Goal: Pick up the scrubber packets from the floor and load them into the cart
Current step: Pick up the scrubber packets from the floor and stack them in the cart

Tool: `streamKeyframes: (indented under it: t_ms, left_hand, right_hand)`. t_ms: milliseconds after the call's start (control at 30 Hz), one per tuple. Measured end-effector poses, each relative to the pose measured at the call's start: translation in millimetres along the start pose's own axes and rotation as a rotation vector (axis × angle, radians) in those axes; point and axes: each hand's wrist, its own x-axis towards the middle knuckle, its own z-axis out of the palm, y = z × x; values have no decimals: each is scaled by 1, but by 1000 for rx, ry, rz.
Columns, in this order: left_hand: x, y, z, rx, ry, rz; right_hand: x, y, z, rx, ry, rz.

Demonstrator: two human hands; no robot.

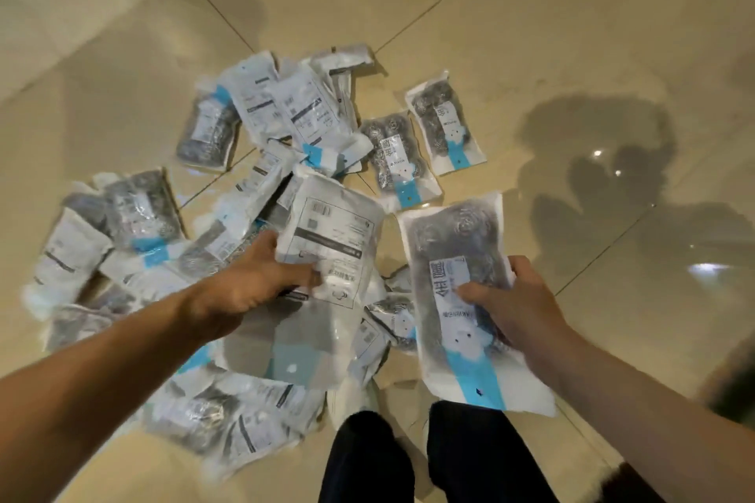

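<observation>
Glossy clear-and-white plastic scrubber packets (228,192) litter the beige tile floor (531,33); no cart shows. Left hand (249,282) grips a white-backed packet (331,253), right hand (514,306) pinches a steel-wool packet (457,298). Slick film could slide free of either one-edge grip

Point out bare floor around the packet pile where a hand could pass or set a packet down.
Bare floor tile lies right of the two side-by-side packets, and beyond the pile's far edge. Crowded: the main pile under the left hand, down to the legs. The right hand holds a packet.
</observation>
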Motion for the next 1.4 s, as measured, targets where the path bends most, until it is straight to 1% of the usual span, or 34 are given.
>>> streamKeyframes:
  t_ms: [100,233,300,433,500,600,733,833,1000,1200,1400]
  left_hand:
    - [-89,48,-18,-74,-60,72]
    - [-201,90,-31,-161,-27,115]
    - [-257,105,-35,-199,-7,134]
    - [-355,117,-34,-247,-2,160]
    - [-394,114,-35,-303,30,185]
    - [-445,108,-32,-375,93,241]
    - [-490,97,-28,-505,141,281]
    - [-509,87,-29,-547,177,296]
    - [-538,80,-22,-673,312,295]
    - [-579,76,16,-754,516,302]
    - [-614,44,70,-898,675,277]
  right_hand:
    - [-88,-45,-30,68,-18,-28]
    - [-199,-98,-61,147,-31,-113]
    - [-255,-123,-71,186,-66,-164]
    - [-350,-155,-90,274,-158,-232]
    - [-385,-166,-97,292,-171,-260]
    - [-433,-183,-109,253,-188,-319]
    - [-473,-194,-115,197,-282,-400]
    - [-484,-195,-113,176,-325,-455]
    - [-489,-200,-105,164,-404,-494]
    - [-488,-206,-106,49,-545,-521]
    - [-500,-203,-104,-110,-733,-532]
